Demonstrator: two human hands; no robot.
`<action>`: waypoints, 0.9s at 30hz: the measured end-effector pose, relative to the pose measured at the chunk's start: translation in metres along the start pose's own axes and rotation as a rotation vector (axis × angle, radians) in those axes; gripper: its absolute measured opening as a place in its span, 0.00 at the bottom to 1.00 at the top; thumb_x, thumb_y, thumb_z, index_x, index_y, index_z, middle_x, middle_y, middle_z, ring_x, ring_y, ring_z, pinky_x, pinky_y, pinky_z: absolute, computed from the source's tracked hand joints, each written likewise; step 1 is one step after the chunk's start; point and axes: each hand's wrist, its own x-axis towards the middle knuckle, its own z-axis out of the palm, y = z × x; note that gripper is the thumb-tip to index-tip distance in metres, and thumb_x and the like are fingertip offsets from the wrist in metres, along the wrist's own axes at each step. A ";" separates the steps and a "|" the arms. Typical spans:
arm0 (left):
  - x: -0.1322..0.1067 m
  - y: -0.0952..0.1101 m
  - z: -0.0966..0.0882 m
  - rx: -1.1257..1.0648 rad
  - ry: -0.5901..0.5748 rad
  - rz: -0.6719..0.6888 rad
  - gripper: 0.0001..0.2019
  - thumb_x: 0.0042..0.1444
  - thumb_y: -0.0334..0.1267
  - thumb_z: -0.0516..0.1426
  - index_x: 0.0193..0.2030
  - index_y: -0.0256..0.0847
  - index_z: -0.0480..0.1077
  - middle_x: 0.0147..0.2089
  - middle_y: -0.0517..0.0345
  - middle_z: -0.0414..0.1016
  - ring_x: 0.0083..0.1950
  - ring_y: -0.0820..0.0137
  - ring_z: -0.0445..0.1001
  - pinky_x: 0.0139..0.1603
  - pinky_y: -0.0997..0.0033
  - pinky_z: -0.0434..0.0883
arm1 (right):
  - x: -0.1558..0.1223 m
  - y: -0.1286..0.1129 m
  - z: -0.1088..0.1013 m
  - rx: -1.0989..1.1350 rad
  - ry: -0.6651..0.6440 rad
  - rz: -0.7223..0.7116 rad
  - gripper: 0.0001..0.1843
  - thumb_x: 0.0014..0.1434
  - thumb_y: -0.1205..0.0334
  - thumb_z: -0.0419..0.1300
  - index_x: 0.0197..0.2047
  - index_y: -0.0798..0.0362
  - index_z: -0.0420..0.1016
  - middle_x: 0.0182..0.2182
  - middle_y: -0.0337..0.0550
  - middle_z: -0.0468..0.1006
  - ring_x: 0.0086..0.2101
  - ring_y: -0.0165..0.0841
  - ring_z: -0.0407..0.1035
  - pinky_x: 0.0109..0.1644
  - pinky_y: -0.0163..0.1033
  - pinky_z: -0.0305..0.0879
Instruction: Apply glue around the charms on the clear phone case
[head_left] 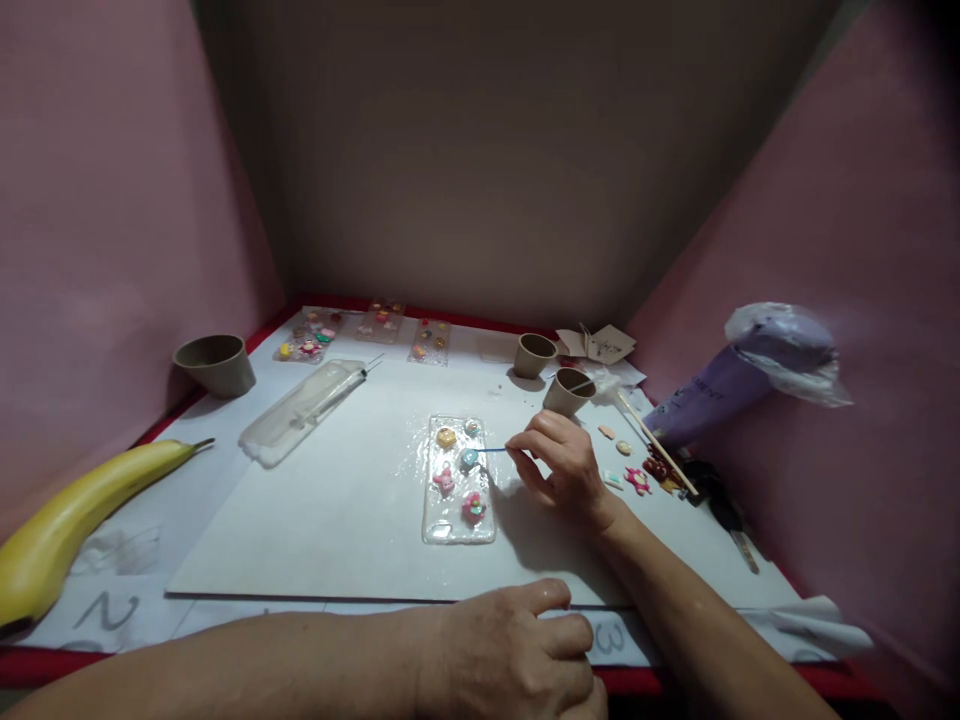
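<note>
Writing: a "2" on paper, left; a "3" at the front; "ENT" on a purple tube, other letters unclear to me. Phone case: clear, charms on it, flat mid-board, long axis running away from the person. Blue stick: pinched in the right hand's fingers, pointing left, tip at a blue charm. Left hand: fingers curled, contents untellable. Cups: three; one holds a stirrer.

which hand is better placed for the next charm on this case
Probably the right hand: it holds the blue stick at the blue charm; the left hand lies curled farther away.
</note>
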 end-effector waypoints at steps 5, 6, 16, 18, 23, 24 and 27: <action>-0.002 -0.001 0.003 -0.013 0.011 0.009 0.06 0.59 0.27 0.57 0.31 0.33 0.72 0.22 0.61 0.63 0.30 0.69 0.61 0.38 0.62 0.66 | 0.002 -0.003 -0.003 0.003 0.017 0.004 0.06 0.55 0.72 0.55 0.30 0.54 0.71 0.23 0.41 0.67 0.26 0.32 0.59 0.30 0.39 0.54; -0.002 -0.001 0.004 -0.020 0.006 0.011 0.06 0.59 0.27 0.57 0.31 0.33 0.72 0.22 0.61 0.64 0.31 0.69 0.61 0.38 0.61 0.66 | 0.002 -0.004 -0.002 0.011 0.033 0.006 0.06 0.56 0.72 0.56 0.30 0.54 0.71 0.23 0.41 0.67 0.26 0.32 0.59 0.30 0.39 0.54; -0.003 0.000 0.007 -0.022 -0.016 -0.002 0.06 0.58 0.26 0.57 0.30 0.33 0.71 0.23 0.60 0.64 0.31 0.69 0.61 0.39 0.62 0.65 | 0.002 -0.010 0.001 0.057 -0.019 -0.059 0.08 0.57 0.74 0.54 0.32 0.55 0.72 0.24 0.42 0.68 0.27 0.32 0.58 0.32 0.40 0.55; -0.003 0.000 0.006 -0.026 -0.022 0.000 0.06 0.58 0.26 0.58 0.30 0.33 0.72 0.23 0.60 0.64 0.31 0.69 0.61 0.38 0.62 0.65 | 0.002 -0.010 0.001 0.056 -0.013 -0.061 0.08 0.57 0.74 0.54 0.32 0.55 0.71 0.24 0.42 0.68 0.27 0.32 0.58 0.32 0.40 0.55; -0.003 0.000 0.006 -0.021 -0.008 0.002 0.05 0.57 0.26 0.57 0.30 0.32 0.72 0.23 0.60 0.64 0.31 0.68 0.61 0.35 0.63 0.64 | 0.001 -0.017 0.002 0.128 0.042 -0.061 0.08 0.56 0.74 0.55 0.35 0.53 0.71 0.24 0.41 0.68 0.27 0.31 0.59 0.31 0.40 0.55; -0.003 0.000 0.007 -0.021 -0.005 0.002 0.05 0.57 0.26 0.57 0.30 0.32 0.71 0.23 0.60 0.64 0.31 0.68 0.61 0.35 0.63 0.64 | 0.001 -0.020 0.002 0.155 0.045 -0.066 0.08 0.56 0.73 0.55 0.35 0.53 0.71 0.24 0.41 0.67 0.26 0.31 0.59 0.31 0.40 0.55; -0.003 0.000 0.009 -0.016 0.002 0.006 0.06 0.57 0.26 0.57 0.29 0.33 0.71 0.22 0.60 0.63 0.30 0.69 0.61 0.33 0.63 0.64 | 0.002 -0.025 0.002 0.226 0.029 -0.095 0.07 0.56 0.73 0.55 0.35 0.53 0.71 0.23 0.40 0.67 0.26 0.31 0.59 0.30 0.40 0.55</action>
